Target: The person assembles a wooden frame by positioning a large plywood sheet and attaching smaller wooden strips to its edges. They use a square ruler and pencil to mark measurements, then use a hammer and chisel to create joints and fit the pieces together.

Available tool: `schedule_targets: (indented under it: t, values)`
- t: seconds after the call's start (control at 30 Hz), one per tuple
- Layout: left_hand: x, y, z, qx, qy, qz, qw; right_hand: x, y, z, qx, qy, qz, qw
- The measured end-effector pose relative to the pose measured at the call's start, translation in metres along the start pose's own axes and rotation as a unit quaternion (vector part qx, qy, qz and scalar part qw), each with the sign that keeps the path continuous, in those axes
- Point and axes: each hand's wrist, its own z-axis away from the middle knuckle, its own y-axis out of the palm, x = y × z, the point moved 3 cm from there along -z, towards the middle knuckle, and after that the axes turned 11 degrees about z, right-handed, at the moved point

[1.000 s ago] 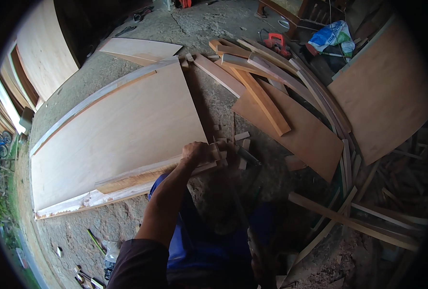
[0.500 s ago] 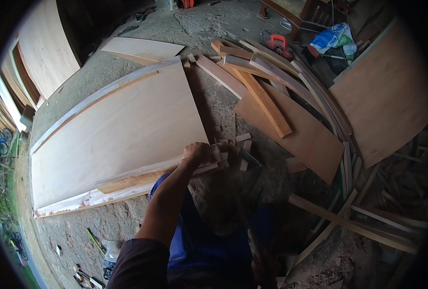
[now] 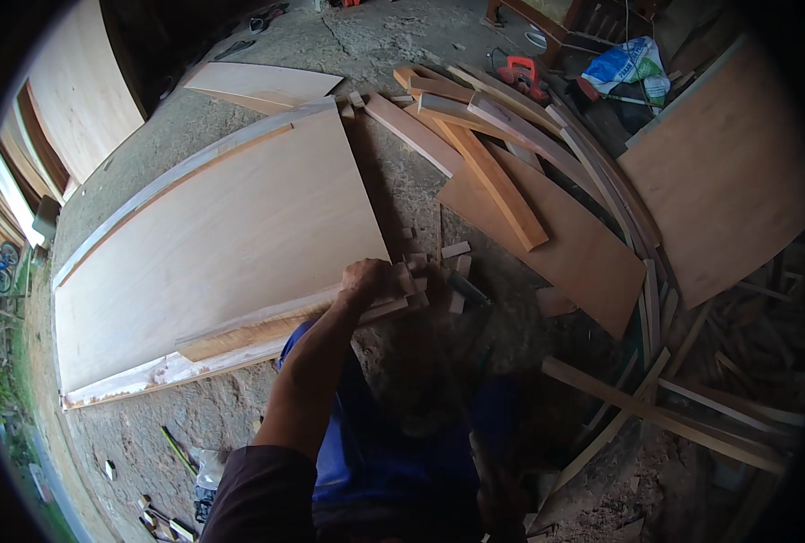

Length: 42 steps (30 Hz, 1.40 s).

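Note:
My left hand is closed over the right end of a wooden bar, which lies along the near edge of a large pale plywood panel. Below and to the right, in shadow, my right hand is wrapped round the handle of what looks like a handsaw. The thin, blurred saw blade slants up toward the bar's end. Whether its teeth touch the wood cannot be made out. Small wood offcuts and a dark cylindrical object lie just beyond my left hand.
Long timber strips are piled over a brown board to the right. Another large sheet leans at far right. A red power tool and a blue-white bag sit at the back. Crossed battens lie near my right side.
The whole view has shifted slightly, moving the scene up and left. My left hand keeps its place on the bar. The saw handle sits slightly further right in the picture.

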Motion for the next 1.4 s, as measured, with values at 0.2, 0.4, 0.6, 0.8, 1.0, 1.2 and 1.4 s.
schedule_targets:
  t: [0.2, 0.4, 0.6, 0.8, 1.0, 1.2, 1.4]
  values:
    - [-0.018, 0.001, 0.007, -0.044, 0.012, 0.001, 0.999, 0.023, 0.043, -0.235, -0.100, 0.012, -0.185, 0.978]
    - [-0.009, -0.020, 0.011, 0.005, -0.015, 0.019, 1.000, 0.012, 0.014, -0.092, -0.120, -0.055, -0.128, 0.983]
    - [-0.014, -0.011, 0.012, -0.024, 0.008, 0.016, 1.000, 0.006, 0.011, -0.044, -0.101, -0.038, -0.162, 0.981]
    - [-0.010, 0.005, 0.014, -0.059, 0.017, 0.000, 0.998, 0.022, 0.049, -0.228, -0.108, 0.011, -0.246, 0.963]
    - [-0.014, -0.014, 0.021, -0.027, 0.013, 0.010, 0.999, 0.001, 0.002, -0.025, -0.050, -0.010, -0.095, 0.994]
    - [-0.013, 0.010, 0.012, -0.092, 0.032, 0.006, 0.995, 0.010, 0.046, -0.208, -0.098, 0.016, -0.263, 0.960]
    - [-0.015, -0.018, 0.019, -0.018, -0.015, 0.022, 0.999, 0.012, 0.031, -0.139, -0.127, -0.040, -0.213, 0.968]
